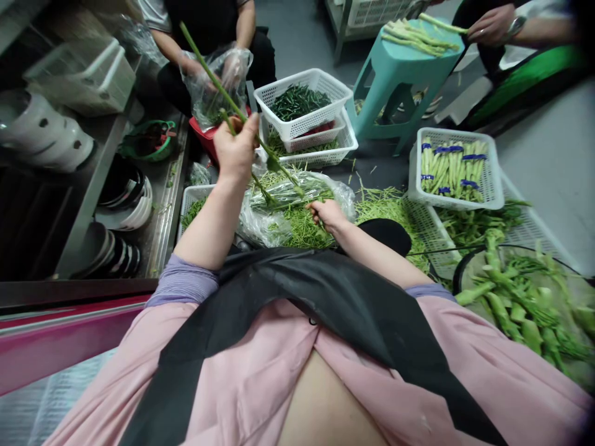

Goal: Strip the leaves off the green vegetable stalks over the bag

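My left hand (237,145) is raised at the middle, its fingers closed round long green stems (209,71). The longest stem slants from the upper left down towards my right hand (329,215). That hand is low over the greens with its fingers pinched together; what is between them, if anything, is too small to make out. Below both hands lies a crumpled clear plastic bag (264,226) with cut green pieces (302,226) on and around it. A small leaf hangs on the stem between the hands.
White baskets hold green chillies (300,102) and banded stalk bundles (453,167). Thick stems (520,303) are heaped at right. A turquoise stool (395,77) bears pale stalks beside a co-worker's hand (493,25). Another person (199,37) handles a plastic bag. Metal shelving (105,167) lines the left.
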Motion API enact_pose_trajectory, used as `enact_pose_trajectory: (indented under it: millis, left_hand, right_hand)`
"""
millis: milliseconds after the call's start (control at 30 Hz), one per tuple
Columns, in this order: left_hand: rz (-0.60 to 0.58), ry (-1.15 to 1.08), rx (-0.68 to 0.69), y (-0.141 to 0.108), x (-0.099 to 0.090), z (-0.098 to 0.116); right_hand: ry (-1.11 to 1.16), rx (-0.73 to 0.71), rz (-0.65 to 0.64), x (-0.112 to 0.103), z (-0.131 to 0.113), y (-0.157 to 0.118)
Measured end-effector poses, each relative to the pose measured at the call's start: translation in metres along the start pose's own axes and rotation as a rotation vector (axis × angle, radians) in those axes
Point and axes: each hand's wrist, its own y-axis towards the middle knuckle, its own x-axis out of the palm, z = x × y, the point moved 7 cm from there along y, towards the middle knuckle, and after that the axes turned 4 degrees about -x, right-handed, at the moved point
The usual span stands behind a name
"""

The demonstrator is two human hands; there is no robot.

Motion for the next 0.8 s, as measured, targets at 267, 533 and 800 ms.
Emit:
enact_pose_trajectory:
  millis: [267,533,800]
  left_hand:
    - [0.071,-0.018,-0.012,0.016,-0.024,0.017]
    - [0.028,-0.008,-0.080,0.022,-0.025,-0.001]
    - [0.067,-0.136,-0.112,0.017,-0.024,-0.006]
  right_hand:
    - [-0.433,-0.009,0.122,-0.040,0.045,0.026]
    - [-0.388,-0.380,0.091,-0.026,-0.056,0.002]
    - [-0.619,-0.365,-0.127,-0.014,-0.086,-0.015]
